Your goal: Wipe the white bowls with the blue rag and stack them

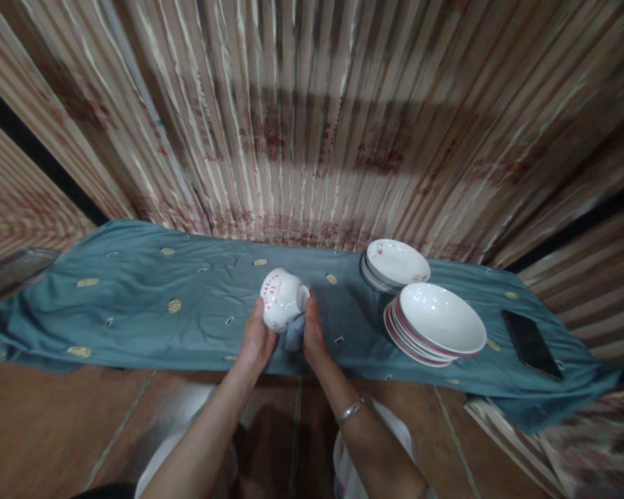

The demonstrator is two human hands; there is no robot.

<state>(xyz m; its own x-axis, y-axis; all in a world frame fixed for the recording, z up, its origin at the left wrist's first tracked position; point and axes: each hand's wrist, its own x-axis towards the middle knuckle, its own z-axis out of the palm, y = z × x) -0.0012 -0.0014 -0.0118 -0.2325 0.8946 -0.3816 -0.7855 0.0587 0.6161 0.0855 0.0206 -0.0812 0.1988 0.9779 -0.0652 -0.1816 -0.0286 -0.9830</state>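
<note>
A white bowl (281, 299) with red markings is tilted on its side above the cloth-covered table, its footed base turned to the right. My left hand (256, 339) grips its lower left edge. At the base, my right hand (315, 329) is closed round a grey-blue cloth (295, 334), which hangs below the bowl and touches it. The right fingertips are partly hidden behind the bowl and cloth. To the right stand a stack of white bowls with red rims (439, 322) and, behind it, a stack of white plates with a floral pattern (398, 263).
A teal tablecloth with yellow pineapples (150, 326) covers the long narrow table. A black phone (531, 343) lies near the right end. Past the left end is a dark, shiny object (15, 272). Patterned curtains (312, 125) hang close behind.
</note>
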